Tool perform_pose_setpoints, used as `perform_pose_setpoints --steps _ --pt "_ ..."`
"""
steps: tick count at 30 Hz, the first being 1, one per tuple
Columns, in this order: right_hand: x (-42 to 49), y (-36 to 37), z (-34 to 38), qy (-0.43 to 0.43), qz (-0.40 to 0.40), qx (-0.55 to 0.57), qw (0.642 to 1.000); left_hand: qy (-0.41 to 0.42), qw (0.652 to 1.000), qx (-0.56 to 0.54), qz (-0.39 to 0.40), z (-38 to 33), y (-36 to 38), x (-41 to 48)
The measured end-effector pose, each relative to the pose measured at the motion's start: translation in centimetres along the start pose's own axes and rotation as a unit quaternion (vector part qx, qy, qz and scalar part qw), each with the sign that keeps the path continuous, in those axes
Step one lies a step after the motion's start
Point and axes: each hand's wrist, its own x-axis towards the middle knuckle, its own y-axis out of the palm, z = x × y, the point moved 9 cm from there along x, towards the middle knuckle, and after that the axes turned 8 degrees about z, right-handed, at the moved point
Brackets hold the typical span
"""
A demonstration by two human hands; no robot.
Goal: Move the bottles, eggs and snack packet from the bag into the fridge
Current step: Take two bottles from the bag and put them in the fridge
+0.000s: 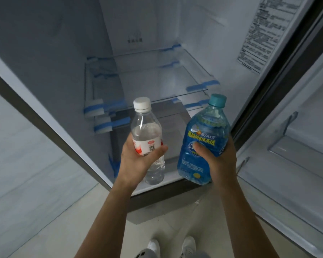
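My left hand (136, 161) grips a clear water bottle (145, 125) with a white cap and a red-and-white label. My right hand (218, 157) grips a larger blue bottle (203, 131) with a teal cap and yellow lettering. Both bottles are upright, side by side, held in front of the open fridge (138, 30). Glass shelves (157, 77) with blue tape at their corners are stacked inside and hold nothing. The bag, eggs and snack packet are out of view.
The open fridge door (296, 127) with clear door bins stands to the right. A dark fridge side panel (35, 112) runs along the left. The pale floor (63, 229) and my white shoes (172, 246) are below.
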Motion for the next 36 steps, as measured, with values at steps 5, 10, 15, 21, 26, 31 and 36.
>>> perform_pose_setpoints --steps 5,10,15,21,26,31,36 --pt "2.7 1.2 1.3 -0.011 0.053 0.036 0.998 0.026 0.999 -0.017 -0.018 -3.0 -0.3 0.6" --pt "5.3 2.8 4.4 -0.045 0.085 0.049 0.994 0.068 0.996 -0.032 -0.041 -7.1 -1.2 1.6" --pt "8.4 4.5 8.5 -0.092 0.123 0.063 0.986 0.111 0.989 -0.041 -0.091 -10.7 -3.0 3.8" --pt "12.6 6.1 10.8 -0.121 0.121 0.076 0.982 0.124 0.984 -0.007 -0.126 -11.9 -5.5 7.1" --pt "16.0 8.1 11.0 -0.143 0.115 0.067 0.981 0.091 0.986 0.015 -0.139 -10.2 -7.5 10.3" --pt "18.6 10.4 10.4 -0.149 0.13 0.041 0.979 0.072 0.986 0.016 -0.15 -9.0 -8.6 13.3" --pt "20.8 12.1 9.1 -0.135 0.151 0.047 0.978 0.075 0.986 0.045 -0.141 -8.9 -9.5 16.0"
